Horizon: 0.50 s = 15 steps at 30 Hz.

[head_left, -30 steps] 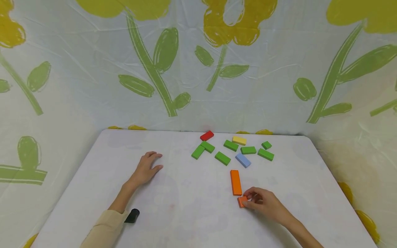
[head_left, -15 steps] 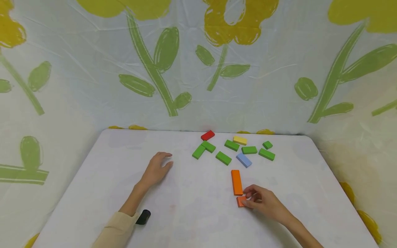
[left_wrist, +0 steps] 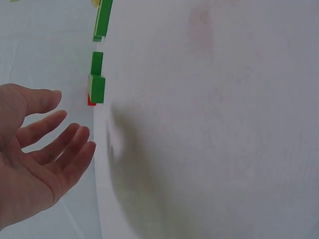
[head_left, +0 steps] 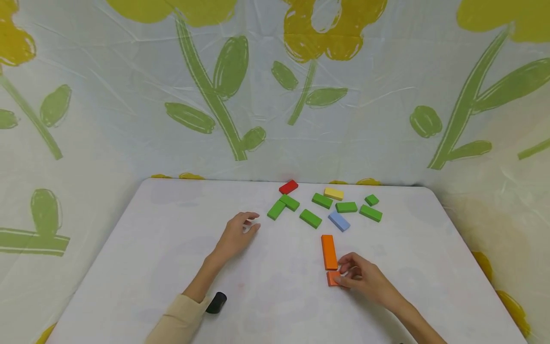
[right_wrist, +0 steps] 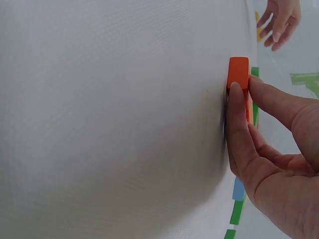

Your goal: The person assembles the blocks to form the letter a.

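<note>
- Right hand (head_left: 364, 281): I am pinching the small orange block (head_left: 333, 279) between thumb and fingers; the block is sitting at my fingertips, on the left side of the hand.
- Long orange block (head_left: 329, 252): lying just beyond that pinch, near end facing the small one; I am not able to tell whether the two are touching.
- Left hand (head_left: 237, 234): hanging over the table (head_left: 275, 310), left of my pinch and farther out, thumb and fingers relaxed and parted.
- Green pair (head_left: 276, 210): lying at an angle to each other, just beyond my left fingertips and apart from them.
- Red block (head_left: 288, 187): lying just behind that pair.
- Blue block (head_left: 339, 221): lying straight out from my pinch, past the long one.
- Three green blocks (head_left: 310, 219): lying around the blue one's left and far sides.
- Yellow block (head_left: 333, 193): lying farther out still.
- Right-hand greens (head_left: 371, 213): one long, one small, lying beyond my pinch and rightward.
- Black object (head_left: 216, 303): showing beside my left sleeve (head_left: 178, 317).
</note>
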Tool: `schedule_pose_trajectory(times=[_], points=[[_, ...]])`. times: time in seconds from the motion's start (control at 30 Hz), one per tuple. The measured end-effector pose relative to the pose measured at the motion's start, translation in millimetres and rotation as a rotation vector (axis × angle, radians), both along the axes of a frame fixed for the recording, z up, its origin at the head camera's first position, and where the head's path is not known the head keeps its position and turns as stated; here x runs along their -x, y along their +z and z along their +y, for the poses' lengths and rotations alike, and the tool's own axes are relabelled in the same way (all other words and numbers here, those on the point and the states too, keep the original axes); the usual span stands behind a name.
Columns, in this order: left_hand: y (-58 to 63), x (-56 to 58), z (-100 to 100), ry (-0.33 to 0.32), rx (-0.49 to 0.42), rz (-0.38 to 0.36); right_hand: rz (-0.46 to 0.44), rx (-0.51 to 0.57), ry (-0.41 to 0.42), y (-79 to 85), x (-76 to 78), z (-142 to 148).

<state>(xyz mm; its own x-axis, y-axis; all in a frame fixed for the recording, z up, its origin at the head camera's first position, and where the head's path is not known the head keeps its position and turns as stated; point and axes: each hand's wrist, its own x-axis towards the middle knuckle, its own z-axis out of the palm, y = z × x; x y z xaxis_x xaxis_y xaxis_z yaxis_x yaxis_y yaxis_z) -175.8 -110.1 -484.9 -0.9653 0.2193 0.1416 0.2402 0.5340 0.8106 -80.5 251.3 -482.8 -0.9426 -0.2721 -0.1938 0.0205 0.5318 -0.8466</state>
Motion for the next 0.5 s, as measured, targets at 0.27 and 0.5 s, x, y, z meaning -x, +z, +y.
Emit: schedule_pose_trajectory(times=[0.27,0.5], points=[[2.9,-5.8,21,-0.045,0.004,0.003,0.002,0.025,-0.018,-1.0,0.3,-1],[5.4,-11.1,37,-0.089,-0.041,-0.019,0.020,0.066,-0.021,-1.8,0.8,-3]])
